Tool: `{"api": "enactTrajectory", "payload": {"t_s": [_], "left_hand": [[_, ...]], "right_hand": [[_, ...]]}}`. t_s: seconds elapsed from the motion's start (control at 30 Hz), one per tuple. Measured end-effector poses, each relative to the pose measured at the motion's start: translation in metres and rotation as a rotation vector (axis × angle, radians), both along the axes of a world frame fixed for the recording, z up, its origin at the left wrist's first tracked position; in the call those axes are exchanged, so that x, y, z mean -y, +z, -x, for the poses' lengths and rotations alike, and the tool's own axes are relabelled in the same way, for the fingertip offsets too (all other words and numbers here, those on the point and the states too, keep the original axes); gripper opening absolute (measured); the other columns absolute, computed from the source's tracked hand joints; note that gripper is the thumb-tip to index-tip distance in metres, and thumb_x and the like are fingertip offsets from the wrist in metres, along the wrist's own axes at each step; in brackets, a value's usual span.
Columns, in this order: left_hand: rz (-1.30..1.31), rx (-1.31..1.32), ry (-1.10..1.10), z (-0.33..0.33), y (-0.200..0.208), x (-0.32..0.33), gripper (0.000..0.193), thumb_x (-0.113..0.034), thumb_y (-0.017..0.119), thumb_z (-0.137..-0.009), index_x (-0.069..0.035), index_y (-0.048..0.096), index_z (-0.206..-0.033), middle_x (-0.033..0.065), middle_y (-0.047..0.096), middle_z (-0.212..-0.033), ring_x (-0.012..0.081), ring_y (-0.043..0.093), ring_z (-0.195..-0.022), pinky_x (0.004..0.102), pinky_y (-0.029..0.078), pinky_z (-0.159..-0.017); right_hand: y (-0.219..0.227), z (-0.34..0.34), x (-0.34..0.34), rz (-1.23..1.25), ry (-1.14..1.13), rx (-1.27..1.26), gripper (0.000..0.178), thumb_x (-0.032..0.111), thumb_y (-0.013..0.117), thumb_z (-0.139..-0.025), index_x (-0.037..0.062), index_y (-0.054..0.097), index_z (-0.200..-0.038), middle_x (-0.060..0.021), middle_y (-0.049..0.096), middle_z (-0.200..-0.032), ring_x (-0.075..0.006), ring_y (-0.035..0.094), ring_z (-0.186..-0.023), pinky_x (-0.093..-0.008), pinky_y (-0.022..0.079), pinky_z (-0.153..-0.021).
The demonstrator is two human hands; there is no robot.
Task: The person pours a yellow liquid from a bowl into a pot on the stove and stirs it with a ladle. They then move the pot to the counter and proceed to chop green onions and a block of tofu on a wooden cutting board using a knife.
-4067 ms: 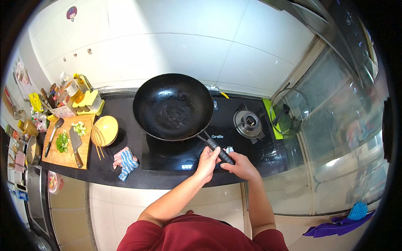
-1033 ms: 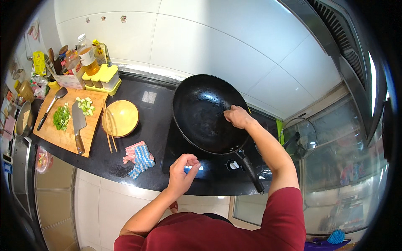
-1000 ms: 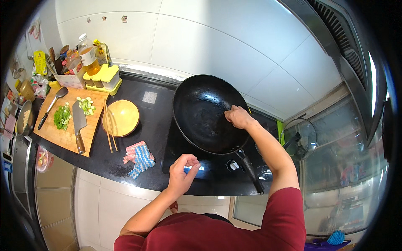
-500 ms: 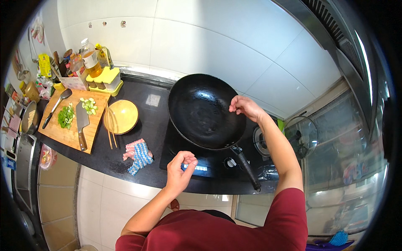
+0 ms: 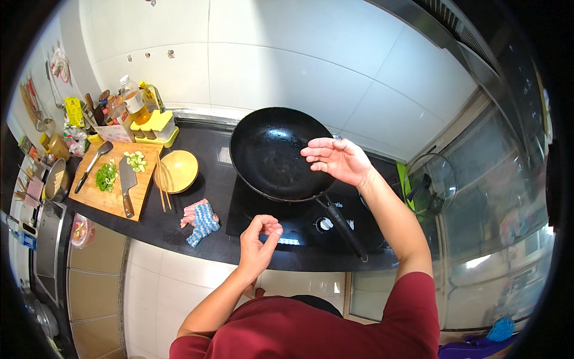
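Note:
Over the right part of a black wok [image 5: 272, 161] is my right hand [image 5: 341, 160], palm turned partly down, fingers stretched out and holding nothing. The wok rests on a black cooktop [image 5: 287, 218], its long handle [image 5: 348, 232] pointing toward me and to the right. Its inside is dark with a shiny patch and no food showing. My left hand [image 5: 258, 242] hovers above the counter's front, left of the handle. Its fingers are curled toward the thumb, and nothing shows between them.
Left on the counter, a cutting board [image 5: 89, 194] bears a cleaver [image 5: 127, 185], a black spoon [image 5: 94, 164] and chopped greens [image 5: 106, 175]. Nearer are a yellow bowl [image 5: 179, 170], chopsticks [image 5: 162, 182] and a striped cloth [image 5: 202, 222]. A glass lid [image 5: 439, 179] stands at right.
My right hand has turned and spread its fingers, coming nearer me from the wok's right rim. The left hand stays curled in about the same place. The view has shifted slightly.

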State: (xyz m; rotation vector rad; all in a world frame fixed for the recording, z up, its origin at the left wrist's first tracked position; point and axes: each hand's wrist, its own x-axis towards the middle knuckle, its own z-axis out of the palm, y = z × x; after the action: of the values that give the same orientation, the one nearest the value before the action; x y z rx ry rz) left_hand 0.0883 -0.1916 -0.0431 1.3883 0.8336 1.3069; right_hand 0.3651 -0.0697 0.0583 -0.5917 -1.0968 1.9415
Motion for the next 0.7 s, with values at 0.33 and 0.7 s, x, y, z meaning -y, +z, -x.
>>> {"api": "enactTrajectory", "payload": {"t_s": [0.33,0.7], "left_hand": [[-0.005,-0.055,0.021,0.011,0.004,0.039,0.016,-0.003,0.066,-0.087,-0.001,0.059,-0.102,0.0049,0.067,-0.088,0.0106,0.061,-0.08,0.0254,0.05,-0.076],[0.018,-0.091,0.024,0.079,-0.028,0.037,0.015,-0.004,0.066,-0.088,-0.001,0.059,-0.101,0.0036,0.065,-0.087,0.0085,0.058,-0.078,0.0245,0.048,-0.074]], "right_hand": [[0.017,0.029,0.054,-0.194,0.24,-0.13,0.092,0.072,0.046,-0.087,-0.0042,0.043,-0.139,-0.0264,0.051,-0.137,-0.034,0.053,-0.124,-0.0488,0.041,-0.104],[0.021,0.15,0.104,-0.265,0.056,0.399,0.035,0.017,0.066,-0.092,0.0004,0.059,-0.122,-0.0124,0.066,-0.114,-0.0145,0.063,-0.101,-0.0281,0.051,-0.089]]}}
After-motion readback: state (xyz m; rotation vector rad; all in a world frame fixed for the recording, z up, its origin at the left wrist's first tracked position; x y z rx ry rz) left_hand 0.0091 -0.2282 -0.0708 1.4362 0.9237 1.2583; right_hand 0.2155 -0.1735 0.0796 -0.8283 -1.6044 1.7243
